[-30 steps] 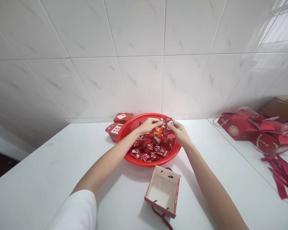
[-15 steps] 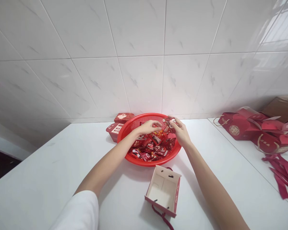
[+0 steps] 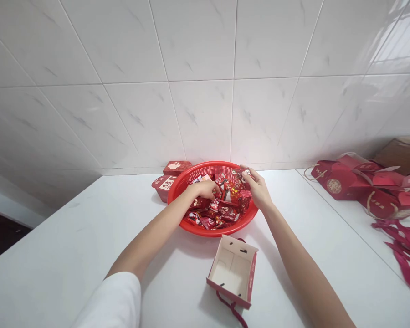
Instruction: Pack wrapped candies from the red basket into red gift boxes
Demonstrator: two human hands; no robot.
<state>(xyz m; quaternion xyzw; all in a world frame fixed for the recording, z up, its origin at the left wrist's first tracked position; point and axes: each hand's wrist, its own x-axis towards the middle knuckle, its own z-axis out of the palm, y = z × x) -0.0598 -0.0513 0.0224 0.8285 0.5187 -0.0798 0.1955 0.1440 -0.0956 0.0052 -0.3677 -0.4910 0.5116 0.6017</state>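
Observation:
A round red plastic basket (image 3: 205, 232) is heaped with red wrapped candies (image 3: 229, 213). My left hand (image 3: 205, 188) reaches down into it, its fingers bent among the wrappers; whether they pinch one is hidden. At the basket's right rim, my right hand (image 3: 256, 184) holds a dark red candy packet (image 3: 239, 178) between thumb and fingers, above the pile. In front of the basket a small red gift box (image 3: 234, 271) lies open side up, its pale inside bare, with a dark red cord handle (image 3: 233, 313) trailing toward me.
Two lidded red boxes (image 3: 164, 183) stand behind the basket's left side. Several red gift boxes with cord handles (image 3: 341, 180) are grouped at the right, magenta ribbons (image 3: 401, 248) in front of them, a brown cardboard box (image 3: 401, 152) behind. A tiled wall (image 3: 201, 123) backs the white table (image 3: 89, 246).
My left hand has moved left and down, away from the packet and into the candies, its fingers curling. My right hand stays with the packet at the right rim.

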